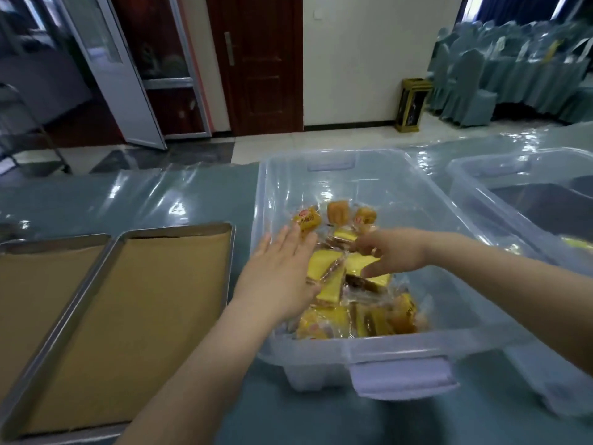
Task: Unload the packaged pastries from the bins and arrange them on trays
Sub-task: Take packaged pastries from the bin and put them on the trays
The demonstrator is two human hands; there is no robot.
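Pastry wrapper (306, 220) print blurred, unreadable

The right hand (394, 252) is pinching a yellow wedge packet (361, 260) between thumb and curled fingers, inside the clear bin (401, 351). Just left of that grip, the left hand (282, 277) is hovering flat, fingers straight, over more wedge packets (321, 264). Beyond the grip, small orange-wrapped pastries (337, 211) are lying on the bin floor. Nearer the person than the grip, further packets (369, 319) are piling against the front wall. Well left of the grip, outside the bin, two paper-lined metal trays (231, 248) are sitting side by side. To the grip's right, a second clear bin (465, 175) is standing.
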